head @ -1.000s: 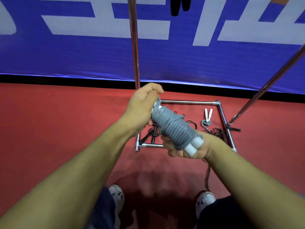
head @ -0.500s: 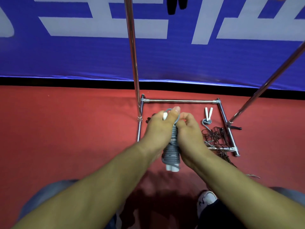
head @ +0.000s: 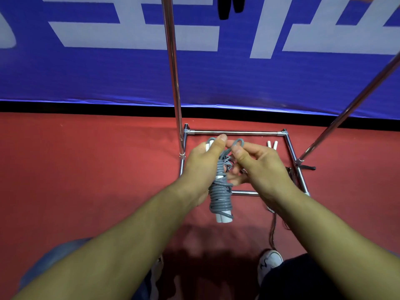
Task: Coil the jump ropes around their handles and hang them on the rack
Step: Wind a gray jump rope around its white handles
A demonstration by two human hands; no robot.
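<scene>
Head camera view: a person's left hand (head: 202, 164) grips a gray jump rope (head: 220, 191) coiled around its white handles, held upright above the rack (head: 234, 133) base on the red floor (head: 86, 169). Right hand (head: 259, 164) pinches a loop (head: 238, 142) of rope at the bundle's top. Another rope's white handles (head: 272, 145) lie inside the rack base.
</scene>
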